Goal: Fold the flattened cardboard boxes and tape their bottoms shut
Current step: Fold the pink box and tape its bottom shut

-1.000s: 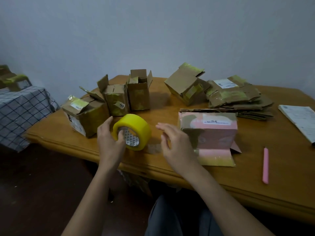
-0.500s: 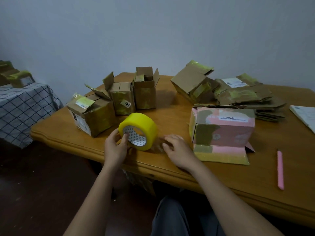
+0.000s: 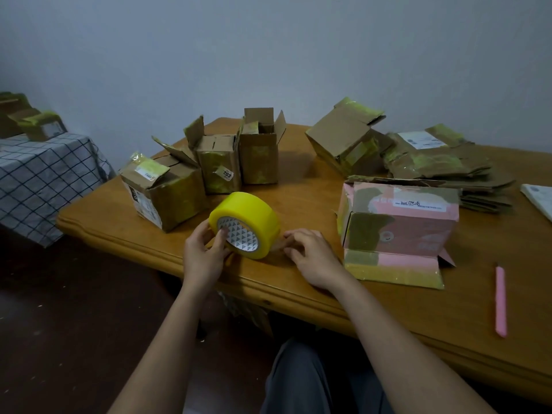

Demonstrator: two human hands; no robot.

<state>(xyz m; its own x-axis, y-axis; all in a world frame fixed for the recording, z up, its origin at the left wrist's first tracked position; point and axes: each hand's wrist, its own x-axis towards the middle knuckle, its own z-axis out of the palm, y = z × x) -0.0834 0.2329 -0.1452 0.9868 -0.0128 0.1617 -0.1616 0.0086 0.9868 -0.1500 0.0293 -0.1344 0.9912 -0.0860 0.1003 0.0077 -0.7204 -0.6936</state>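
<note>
A yellow tape roll (image 3: 245,217) stands on its edge near the front of the wooden table (image 3: 298,186). My left hand (image 3: 202,259) grips the roll, thumb at its patterned core. My right hand (image 3: 314,256) lies just right of the roll, fingers curled and pinching the loose tape end low at the roll's side. A pink and brown box (image 3: 400,225) stands to the right of my right hand, one flap lying flat toward me. Flattened cardboard boxes (image 3: 436,165) are piled at the back right.
Three folded brown boxes (image 3: 167,198) (image 3: 219,165) (image 3: 260,150) stand behind the roll, and a tilted one (image 3: 343,141) lies farther right. A pink pen-like stick (image 3: 501,300) lies at the right front. A checked cloth (image 3: 38,180) covers a low surface on the left.
My right hand dropped from hovering to the table and closed its fingers on the tape end beside the roll. My left hand's thumb slid into the roll's core.
</note>
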